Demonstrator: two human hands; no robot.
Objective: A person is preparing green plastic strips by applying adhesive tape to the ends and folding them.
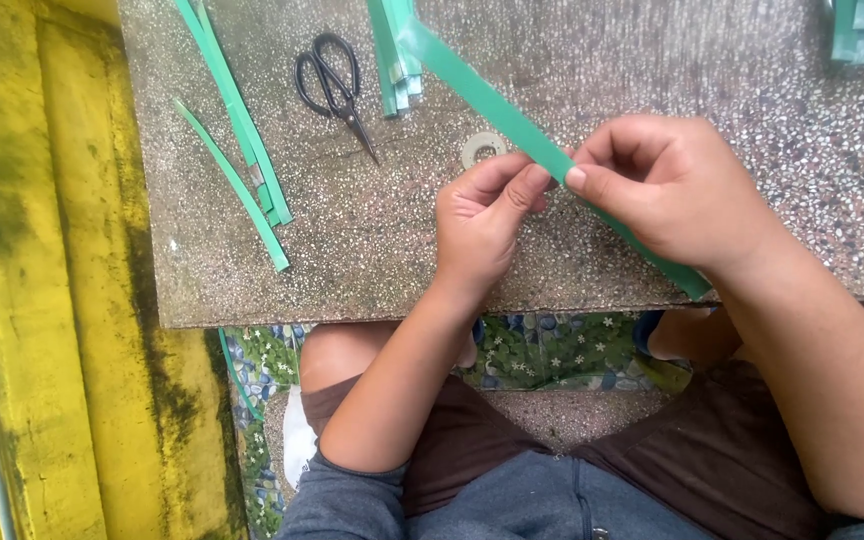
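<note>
A long green plastic strip [487,97] runs diagonally over the speckled stone table [372,250], from the top centre down to the front edge at the right. My left hand [482,220] pinches the strip between thumb and fingers near its middle. My right hand [667,185] grips the same strip just to the right, its thumb pressing on the band. The strip's lower end pokes out beneath my right wrist.
Black scissors [334,85] lie at the back centre. Loose green strips [242,130] lie at the left, and a bundle of strips [397,60] sits at the top centre. A small metal ring [483,148] rests behind my left hand. A yellow wall [42,300] borders the left.
</note>
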